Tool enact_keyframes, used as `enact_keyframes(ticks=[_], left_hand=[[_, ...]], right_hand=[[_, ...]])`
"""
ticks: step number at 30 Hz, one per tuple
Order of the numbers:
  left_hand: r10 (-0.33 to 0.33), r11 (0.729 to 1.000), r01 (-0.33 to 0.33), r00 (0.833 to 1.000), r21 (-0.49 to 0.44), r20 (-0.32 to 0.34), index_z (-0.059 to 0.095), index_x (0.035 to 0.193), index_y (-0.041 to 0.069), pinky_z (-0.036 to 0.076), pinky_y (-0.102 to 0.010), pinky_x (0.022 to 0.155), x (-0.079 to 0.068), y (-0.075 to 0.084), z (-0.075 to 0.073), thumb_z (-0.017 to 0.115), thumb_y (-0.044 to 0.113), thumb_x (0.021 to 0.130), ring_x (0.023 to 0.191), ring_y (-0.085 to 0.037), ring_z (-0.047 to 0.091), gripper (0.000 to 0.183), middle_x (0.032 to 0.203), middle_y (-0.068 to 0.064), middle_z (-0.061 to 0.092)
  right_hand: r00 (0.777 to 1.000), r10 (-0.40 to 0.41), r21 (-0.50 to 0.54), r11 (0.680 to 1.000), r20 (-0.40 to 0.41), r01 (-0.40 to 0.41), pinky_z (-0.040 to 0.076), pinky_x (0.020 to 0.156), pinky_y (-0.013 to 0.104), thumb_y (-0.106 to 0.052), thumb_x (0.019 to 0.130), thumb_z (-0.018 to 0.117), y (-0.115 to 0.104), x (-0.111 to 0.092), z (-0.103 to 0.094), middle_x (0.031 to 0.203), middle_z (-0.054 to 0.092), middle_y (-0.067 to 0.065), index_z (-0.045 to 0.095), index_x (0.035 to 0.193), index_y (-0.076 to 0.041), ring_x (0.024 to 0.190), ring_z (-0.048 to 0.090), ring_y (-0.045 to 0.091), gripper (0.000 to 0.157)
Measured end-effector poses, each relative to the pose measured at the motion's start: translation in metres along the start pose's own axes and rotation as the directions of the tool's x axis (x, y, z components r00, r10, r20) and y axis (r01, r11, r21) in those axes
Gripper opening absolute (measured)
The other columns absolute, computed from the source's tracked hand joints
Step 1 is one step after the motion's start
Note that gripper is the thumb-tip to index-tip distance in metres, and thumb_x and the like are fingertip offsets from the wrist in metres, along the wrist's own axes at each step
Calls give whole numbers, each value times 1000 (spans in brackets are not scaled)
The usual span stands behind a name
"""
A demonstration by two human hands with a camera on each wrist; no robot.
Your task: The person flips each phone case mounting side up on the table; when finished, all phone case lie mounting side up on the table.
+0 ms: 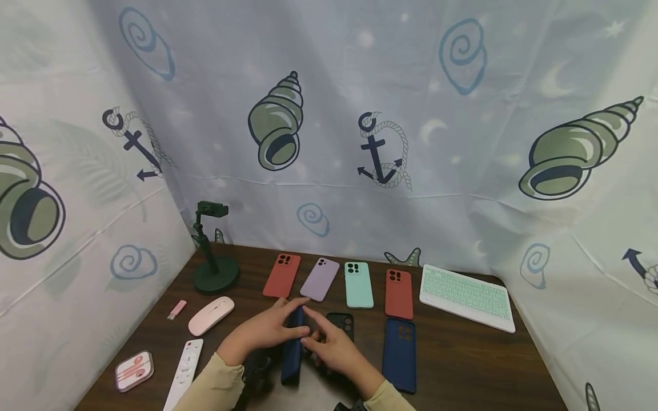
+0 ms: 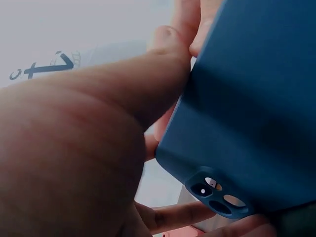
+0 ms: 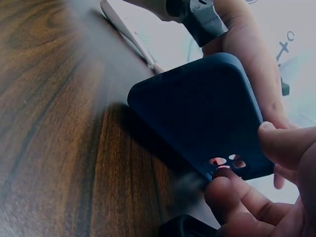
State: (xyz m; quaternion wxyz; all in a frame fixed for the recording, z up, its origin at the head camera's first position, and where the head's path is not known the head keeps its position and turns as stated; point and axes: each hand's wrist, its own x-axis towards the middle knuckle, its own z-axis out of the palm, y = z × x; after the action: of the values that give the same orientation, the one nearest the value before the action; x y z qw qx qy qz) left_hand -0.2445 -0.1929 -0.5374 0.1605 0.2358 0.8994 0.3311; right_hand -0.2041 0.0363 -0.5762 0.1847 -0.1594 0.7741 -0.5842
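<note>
A dark blue phone case [image 1: 291, 357] stands on its long edge, held between both hands in the head view. My left hand [image 1: 267, 326] grips it from the left, thumb along the near edge in the left wrist view. My right hand [image 1: 335, 346] pinches the camera end, thumb and fingers on its rim in the right wrist view. Light shows through the camera holes [image 3: 237, 162] of the case. A black phone case [image 1: 348, 323] lies just beyond my right hand, partly hidden by it. Another blue phone case [image 1: 399, 354] lies flat to the right.
Red [image 1: 281, 275], lilac [image 1: 320, 279], mint [image 1: 358, 286] and second red [image 1: 398, 294] phone cases line the back. A white keyboard [image 1: 468, 298] lies right. Leftward are a green stand [image 1: 216, 275], mouse [image 1: 211, 315], USB stick [image 1: 177, 309], remote [image 1: 184, 374] and boxed earphones [image 1: 134, 371].
</note>
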Motion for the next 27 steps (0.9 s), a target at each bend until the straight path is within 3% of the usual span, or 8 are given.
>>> enact_keyframes(ticks=[3, 7, 10, 14, 21, 27], left_hand=[[-12, 1000, 12, 1000, -18, -5, 36, 157, 29, 48, -62, 97, 0, 2, -1, 65, 62, 91, 125, -35, 56, 80, 147, -23, 41], [-30, 999, 29, 999, -22, -20, 36, 157, 28, 47, -63, 99, -1, 4, -2, 67, 61, 91, 130, -38, 55, 80, 151, -23, 41], [-34, 999, 34, 999, -6, -30, 35, 158, 26, 44, -62, 104, -2, 5, -4, 67, 61, 90, 136, -39, 51, 83, 155, -21, 42], [-25, 999, 25, 999, 19, -31, 34, 158, 20, 41, -60, 109, -3, 9, -7, 68, 59, 90, 140, -36, 49, 86, 154, -17, 48], [-26, 1000, 26, 1000, -16, -8, 37, 157, 12, 47, -57, 104, -5, 13, -12, 77, 49, 87, 133, -36, 56, 89, 147, -18, 55], [-58, 998, 58, 998, -36, 7, 44, 152, 8, 53, -52, 94, -5, 8, -18, 87, 37, 79, 120, -31, 63, 90, 136, -17, 63]], right_hand=[[1000, 4, 3, 1000, -4, -4, 47, 38, 36, -45, 95, 69, 1, 0, 2, 95, 68, 3, 37, 151, -53, 57, 65, 21, 65], [1000, 17, -28, 999, -10, -17, 48, 37, 39, -45, 95, 69, 2, 1, 5, 96, 69, -2, 42, 153, -36, 57, 66, 22, 64], [999, 36, -74, 997, -3, -36, 46, 35, 38, -42, 96, 69, 2, 0, 8, 85, 71, -2, 57, 139, -29, 47, 61, 18, 47], [998, 56, -107, 993, 32, -52, 47, 35, 38, -35, 97, 69, 0, -2, 10, 76, 71, 3, 66, 127, -30, 39, 56, 16, 30], [995, 75, -112, 992, 72, -67, 49, 37, 39, -31, 97, 69, 0, -3, 11, 88, 70, 0, 67, 127, -24, 43, 61, 17, 31], [994, 87, -119, 990, 59, -80, 48, 36, 38, -34, 96, 70, -2, -4, 13, 99, 66, -11, 64, 135, -14, 47, 62, 18, 44]])
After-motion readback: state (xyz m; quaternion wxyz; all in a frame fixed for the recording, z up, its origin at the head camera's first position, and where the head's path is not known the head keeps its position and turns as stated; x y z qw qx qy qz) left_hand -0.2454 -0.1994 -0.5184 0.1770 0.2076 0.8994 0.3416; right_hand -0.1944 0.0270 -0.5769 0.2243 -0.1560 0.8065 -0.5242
